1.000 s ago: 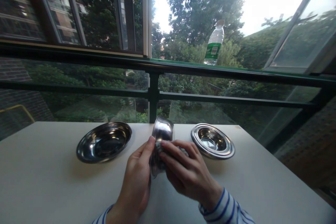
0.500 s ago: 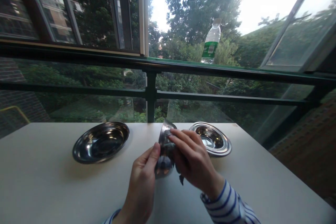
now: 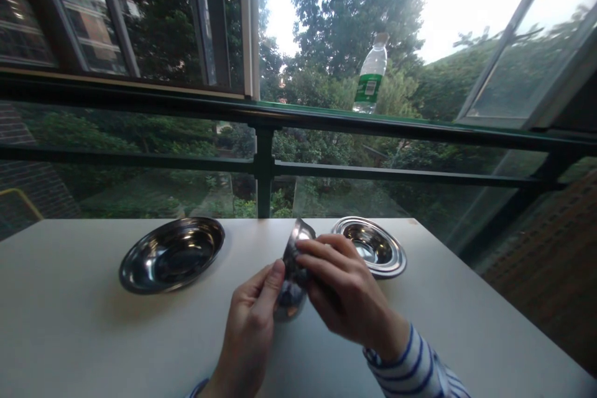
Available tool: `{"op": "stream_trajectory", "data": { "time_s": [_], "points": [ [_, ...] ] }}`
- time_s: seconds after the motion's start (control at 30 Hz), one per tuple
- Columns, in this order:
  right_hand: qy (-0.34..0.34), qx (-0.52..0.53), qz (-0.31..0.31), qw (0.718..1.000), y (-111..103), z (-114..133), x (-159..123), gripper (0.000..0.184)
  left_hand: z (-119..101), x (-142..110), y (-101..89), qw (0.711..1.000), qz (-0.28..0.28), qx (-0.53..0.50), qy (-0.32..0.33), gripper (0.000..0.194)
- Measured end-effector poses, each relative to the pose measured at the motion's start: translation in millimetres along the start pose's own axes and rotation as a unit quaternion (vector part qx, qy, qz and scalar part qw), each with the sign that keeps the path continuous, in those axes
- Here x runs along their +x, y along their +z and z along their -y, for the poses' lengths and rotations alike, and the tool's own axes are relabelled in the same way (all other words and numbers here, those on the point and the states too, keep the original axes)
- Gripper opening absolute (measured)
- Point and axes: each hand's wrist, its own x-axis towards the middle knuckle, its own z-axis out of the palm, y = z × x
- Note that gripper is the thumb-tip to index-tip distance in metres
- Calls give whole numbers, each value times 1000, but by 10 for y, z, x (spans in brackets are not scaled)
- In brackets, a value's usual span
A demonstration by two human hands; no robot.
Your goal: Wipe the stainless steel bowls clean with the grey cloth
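Note:
A small shiny metal bowl [image 3: 290, 306] is tilted on its side above the middle of the table. My left hand [image 3: 254, 317] grips its rim, thumb on the near side and the other fingers mostly hidden. Against the bowl's outer wall presses my right hand [image 3: 345, 280], its fingers bent over a bunched grey cloth [image 3: 301, 266] that is largely covered. A wide, dark-shining metal bowl [image 3: 175, 258] rests on the table to the left. Right of my hands sits a stack of smaller wide-rimmed metal bowls [image 3: 394, 261], partly behind my right hand.
The white table [image 3: 116, 348] reaches up to a glass balcony barrier with a dark green railing [image 3: 326, 121]. On the ledge beyond the rail stands a clear plastic bottle [image 3: 370, 74] with a green label. Window frames and trees are farther out.
The small bowl has turned in my left hand, and my right hand with the cloth has moved over its outer wall. The whole view has drifted slightly, so the table items appear farther left.

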Motion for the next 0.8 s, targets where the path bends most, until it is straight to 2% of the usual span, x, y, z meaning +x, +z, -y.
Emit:
{"op": "stream_trajectory", "data": {
  "time_s": [0.07, 0.2, 0.37, 0.53, 0.7, 0.8],
  "points": [
    [-9, 4, 6, 1000, 0, 8, 2, 28, -10, -5, 2, 1000, -5, 0, 7, 23],
    [63, -13, -39, 997, 5, -45, 11, 29, -7, -32, 14, 999, -3, 33, 6, 26],
    [-5, 29, 10, 1000, 4, -11, 23, 27, 58, 1, -22, 999, -2, 37, 5, 27],
    [87, 13, -22, 996, -9, -28, 26, 28, 90, 3, -25, 998, 20, 64, 4, 30],
    [42, 38, 17, 998, -66, -54, 31, 26, 69, -12, -4, 997, 27, 69, -2, 29],
    [82, 30, -15, 996, -76, -41, 44, 26, 57, -19, -11, 997, 42, 71, -3, 30]
  ]
}}
